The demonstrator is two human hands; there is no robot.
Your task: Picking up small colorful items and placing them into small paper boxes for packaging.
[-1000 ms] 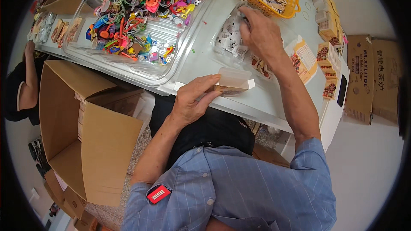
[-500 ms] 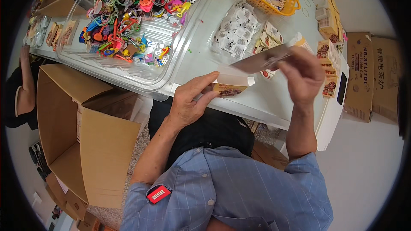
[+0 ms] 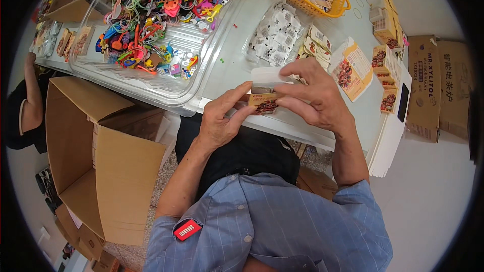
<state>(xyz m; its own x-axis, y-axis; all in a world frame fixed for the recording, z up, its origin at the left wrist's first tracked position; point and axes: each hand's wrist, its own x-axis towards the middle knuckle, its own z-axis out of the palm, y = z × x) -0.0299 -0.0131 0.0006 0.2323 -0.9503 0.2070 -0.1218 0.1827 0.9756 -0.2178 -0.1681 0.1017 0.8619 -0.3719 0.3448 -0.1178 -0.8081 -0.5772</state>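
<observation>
Two hands [image 3: 222, 119] [image 3: 322, 99], half-curled, on one carton [image 3: 263, 106] — left pinching

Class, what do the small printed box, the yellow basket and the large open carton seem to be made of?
Small printed box: probably thin paperboard, smooth, since its raised flap looks thin, white and flat.
Yellow basket: likely moulded plastic, faintly glossy, given its even colour and regular holes.
Large open carton: apparently cardboard, matt brown, with broad flaps; any corrugation is too small to tell.
</observation>
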